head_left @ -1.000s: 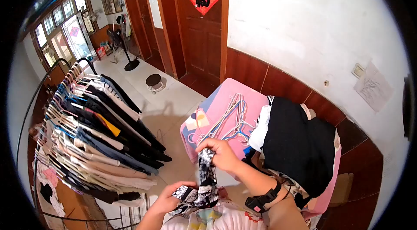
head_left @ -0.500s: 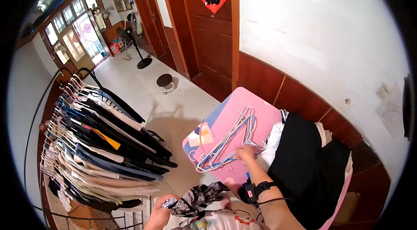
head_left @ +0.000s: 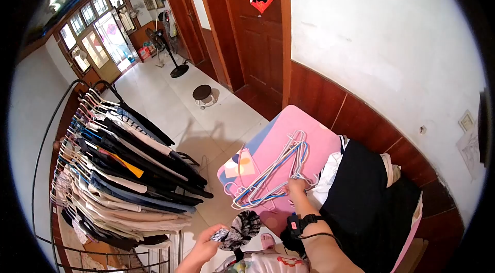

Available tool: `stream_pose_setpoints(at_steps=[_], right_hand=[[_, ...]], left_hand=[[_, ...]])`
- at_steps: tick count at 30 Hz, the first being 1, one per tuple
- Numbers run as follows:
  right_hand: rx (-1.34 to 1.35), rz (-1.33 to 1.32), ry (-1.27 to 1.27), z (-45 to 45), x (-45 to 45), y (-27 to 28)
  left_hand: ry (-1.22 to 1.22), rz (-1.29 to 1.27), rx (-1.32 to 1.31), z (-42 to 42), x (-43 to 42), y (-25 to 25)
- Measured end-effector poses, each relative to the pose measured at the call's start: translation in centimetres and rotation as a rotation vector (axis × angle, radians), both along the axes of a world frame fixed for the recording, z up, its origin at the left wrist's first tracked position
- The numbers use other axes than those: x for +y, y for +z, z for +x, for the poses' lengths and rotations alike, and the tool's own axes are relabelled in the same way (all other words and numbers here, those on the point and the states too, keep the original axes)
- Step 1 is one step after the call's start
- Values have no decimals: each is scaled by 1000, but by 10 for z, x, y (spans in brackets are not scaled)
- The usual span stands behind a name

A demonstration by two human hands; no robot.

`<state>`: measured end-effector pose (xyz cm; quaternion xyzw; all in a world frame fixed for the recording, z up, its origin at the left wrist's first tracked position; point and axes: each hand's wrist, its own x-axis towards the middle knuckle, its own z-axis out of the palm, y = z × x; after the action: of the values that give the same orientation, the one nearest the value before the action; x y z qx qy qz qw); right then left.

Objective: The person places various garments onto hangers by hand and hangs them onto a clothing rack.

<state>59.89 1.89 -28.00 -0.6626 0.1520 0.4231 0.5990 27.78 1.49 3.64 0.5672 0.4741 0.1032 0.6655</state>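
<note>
My left hand [head_left: 207, 243] is closed on a black-and-white patterned cloth [head_left: 242, 229], which hangs bunched in front of my body. To the right, my right hand [head_left: 295, 187] has its fingers closed around part of the pile of wire hangers [head_left: 273, 172]. These white, blue and pink hangers lie on a pink padded surface [head_left: 317, 136]. A black strap with a small device [head_left: 304, 224] is on my right wrist. Beside that hand lie a white garment [head_left: 328, 176] and a large black garment [head_left: 361, 185].
A rack at the left holds many hung clothes [head_left: 134, 170]. Farther off stand a round stool [head_left: 202, 93] and a black fan [head_left: 178, 71]. A brown door [head_left: 258, 41] with a red sign is at the wall. A pink slipper [head_left: 267, 241] shows below.
My right hand has let go of the patterned cloth, moved right and closed on the hangers. The cloth now hangs from my left hand alone. The view has shifted.
</note>
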Motion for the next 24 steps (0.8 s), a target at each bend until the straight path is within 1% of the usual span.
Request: stream_pose_setpoints(at_steps=[1,2,3,5,6,8,9,10,12,13,14,15,16,17,18,19,20,21,22,23,24], right_hand=[[36,51,-69,0,3,2],[38,48,-73,-1,4,4],[70,67,-70,1,0,-3],[119,60,-91,4,4,3],[131,58,-102,6,-2,-3],[121,196,-10,14,-2,-12],[119,226,-65,8,-4,-13],[119,226,-65,5,-1,-6],[51,205,-20,-1,-6,19],[26,220,1,-6,-6,30],[22,224,2,-10,-8,40],[-69,269,67,-15,-10,52],[-160,314,131,-19,-10,57],[-184,404,158,-24,-10,63],[-190,410,160,-29,-10,70],[-336,410,210,-38,-11,83],[-482,409,260,-44,-12,96],[-528,441,287,-51,-13,110],[-574,472,315,-58,-16,123],[-684,464,366,-63,-18,136],[-793,453,418,-68,-20,148]], left_hand=[[-66,39,-13,5,5,-10],[-136,75,-24,10,11,-21],[-163,107,-119,28,21,-34],[-139,79,-118,48,31,-40],[-121,50,-111,57,32,-45],[-99,50,-60,71,47,-64],[-82,52,-8,78,48,-71],[-82,53,-8,85,52,-72],[-115,-37,9,98,56,-75],[-117,-32,6,103,59,-86],[-224,108,-25,109,66,-102],[-329,249,-55,113,69,-113],[-326,255,-59,119,68,-114],[-325,246,4,125,67,-116],[-324,238,67,131,67,-119],[-326,335,17,127,72,-144],[-324,344,9,127,72,-161],[-307,397,-51,128,72,-174],[-290,449,-110,130,67,-164],[-333,390,-24,129,63,-153],[-330,395,-32,125,57,-138]])
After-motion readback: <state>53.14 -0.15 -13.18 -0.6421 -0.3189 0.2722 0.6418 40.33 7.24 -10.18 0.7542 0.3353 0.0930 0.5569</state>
